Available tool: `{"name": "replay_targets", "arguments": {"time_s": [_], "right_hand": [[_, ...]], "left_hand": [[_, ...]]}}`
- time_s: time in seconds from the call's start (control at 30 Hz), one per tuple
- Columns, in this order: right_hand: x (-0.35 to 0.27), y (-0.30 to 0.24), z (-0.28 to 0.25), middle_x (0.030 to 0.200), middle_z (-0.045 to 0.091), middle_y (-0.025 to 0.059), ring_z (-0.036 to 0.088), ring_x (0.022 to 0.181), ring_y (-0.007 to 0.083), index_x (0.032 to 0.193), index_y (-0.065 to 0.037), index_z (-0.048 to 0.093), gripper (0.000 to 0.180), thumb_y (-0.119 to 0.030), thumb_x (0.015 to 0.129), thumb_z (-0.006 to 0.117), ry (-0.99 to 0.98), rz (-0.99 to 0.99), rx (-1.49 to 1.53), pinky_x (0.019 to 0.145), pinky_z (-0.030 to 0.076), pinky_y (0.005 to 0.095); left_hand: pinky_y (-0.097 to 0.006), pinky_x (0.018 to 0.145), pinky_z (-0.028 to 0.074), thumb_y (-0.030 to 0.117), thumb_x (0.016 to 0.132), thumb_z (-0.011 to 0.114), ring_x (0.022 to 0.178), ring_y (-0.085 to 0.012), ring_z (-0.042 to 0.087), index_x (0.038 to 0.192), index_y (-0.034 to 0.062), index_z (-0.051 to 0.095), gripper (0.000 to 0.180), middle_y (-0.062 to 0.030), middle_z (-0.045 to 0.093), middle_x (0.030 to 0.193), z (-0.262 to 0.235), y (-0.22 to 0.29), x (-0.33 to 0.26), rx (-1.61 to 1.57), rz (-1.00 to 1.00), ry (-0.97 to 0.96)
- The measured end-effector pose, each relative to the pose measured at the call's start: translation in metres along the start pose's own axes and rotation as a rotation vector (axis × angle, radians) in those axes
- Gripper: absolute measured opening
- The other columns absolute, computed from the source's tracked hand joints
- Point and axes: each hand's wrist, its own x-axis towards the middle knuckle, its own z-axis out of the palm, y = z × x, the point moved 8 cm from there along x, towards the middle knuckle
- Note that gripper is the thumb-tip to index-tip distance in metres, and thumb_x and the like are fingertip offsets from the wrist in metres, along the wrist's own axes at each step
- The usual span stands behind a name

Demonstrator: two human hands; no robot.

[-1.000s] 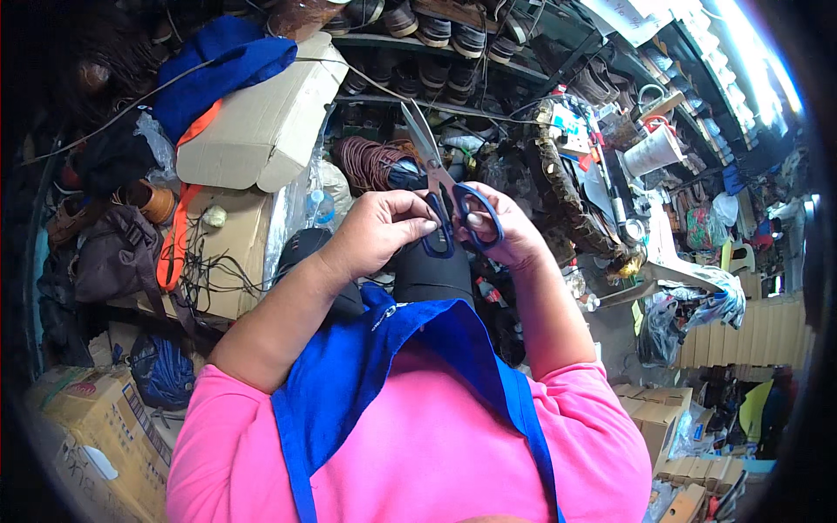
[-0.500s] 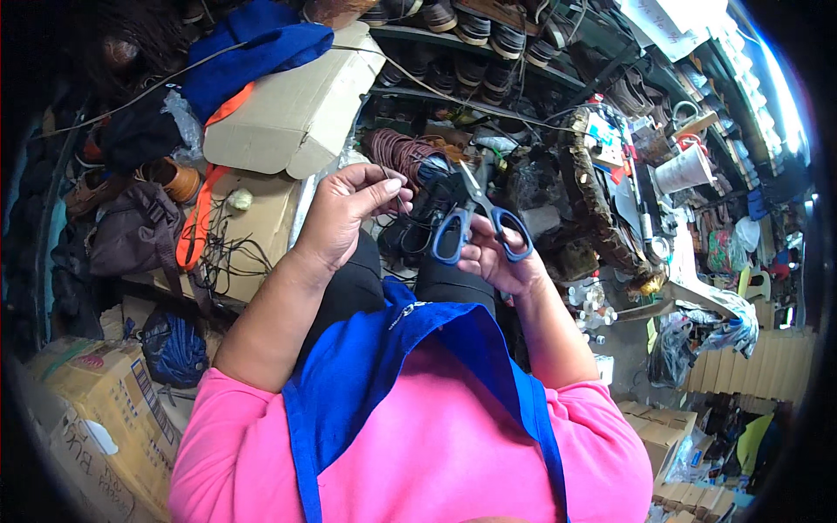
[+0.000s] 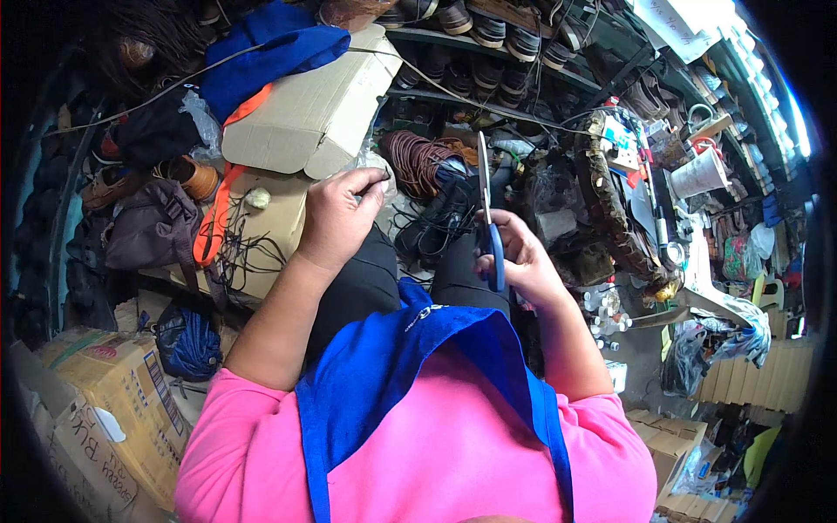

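My left hand (image 3: 338,220) is closed in a pinch above my left thigh. A small dark tip shows at its fingertips, too little to name. In my right hand (image 3: 526,263) is a pair of scissors (image 3: 485,179) with blue handles, seen edge-on, its blades pointing up and away from me. My thumb and fingers are around the handles. Beyond my knees, between the two hands, a black shoe (image 3: 427,234) lies with loose dark laces. A coil of brown cord (image 3: 410,164) is just past it. My blue apron (image 3: 392,362) covers my lap.
On the left, a cardboard sheet (image 3: 309,105), an orange strap (image 3: 212,228), tangled black cords (image 3: 248,253) and a dark bag (image 3: 153,225) lie close together. Shoes (image 3: 488,33) line the far shelves. A rough-edged round stand (image 3: 602,196) holds tools at right. A box (image 3: 122,392) stands lower left.
My right hand has turned the scissors from face-on to edge-on, blades upright. My left hand has rolled over, hiding most of the thin dark strand it pinched. The whole view has shifted slightly.
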Motion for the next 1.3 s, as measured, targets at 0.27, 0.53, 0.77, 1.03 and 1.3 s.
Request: {"name": "replay_targets", "arguments": {"time_s": [0.27,0.53,0.77,1.03,1.3], "right_hand": [[-0.001,-0.070,0.031,0.099,0.059,0.0148,0.055,0.089,0.0285,0.129,-0.007,0.043,0.095,-0.043,0.051,0.082,0.095,-0.448,-1.040,0.084,0.039,0.0381],[0.010,-0.055,0.033,0.097,0.060,0.0108,0.055,0.089,0.0266,0.132,-0.011,0.043,0.097,-0.042,0.049,0.082,-0.007,-0.190,-1.043,0.086,0.037,0.0360],[0.012,-0.051,0.034,0.089,0.059,0.0120,0.056,0.087,0.0272,0.131,-0.009,0.044,0.096,-0.048,0.051,0.079,-0.017,-0.238,-1.071,0.082,0.037,0.0363],[0.010,-0.052,0.034,0.078,0.058,0.0112,0.057,0.080,0.0273,0.131,-0.008,0.044,0.096,-0.052,0.052,0.078,-0.001,-0.311,-1.064,0.077,0.038,0.0367],[0.011,-0.052,0.036,0.073,0.057,0.0090,0.058,0.076,0.0258,0.130,-0.008,0.045,0.095,-0.054,0.053,0.077,-0.009,-0.320,-1.092,0.074,0.038,0.0360]], "left_hand": [[-0.037,0.068,0.046,0.002,0.073,0.062,0.070,-0.0280,0.059,0.087,0.0025,0.065,0.014,-0.0120,0.062,0.074,-0.002,0.024,-0.001,0.456,0.256,-0.039],[-0.037,0.073,0.043,0.002,0.070,0.061,0.069,-0.0242,0.058,0.084,0.0052,0.064,0.015,-0.0080,0.059,0.070,0.001,0.031,-0.004,0.583,0.393,-0.067],[-0.039,0.077,0.043,0.002,0.070,0.061,0.072,-0.0246,0.058,0.078,0.0059,0.060,0.010,-0.0075,0.059,0.072,0.004,0.033,-0.007,0.608,0.417,-0.089],[-0.039,0.078,0.042,0.000,0.069,0.060,0.073,-0.0250,0.058,0.073,0.0067,0.056,0.009,-0.0071,0.059,0.074,0.006,0.032,-0.007,0.576,0.416,-0.092],[-0.038,0.077,0.043,-0.001,0.067,0.061,0.073,-0.0252,0.059,0.075,0.0056,0.057,0.011,-0.0074,0.060,0.075,0.006,0.031,-0.009,0.573,0.438,-0.086]]}}
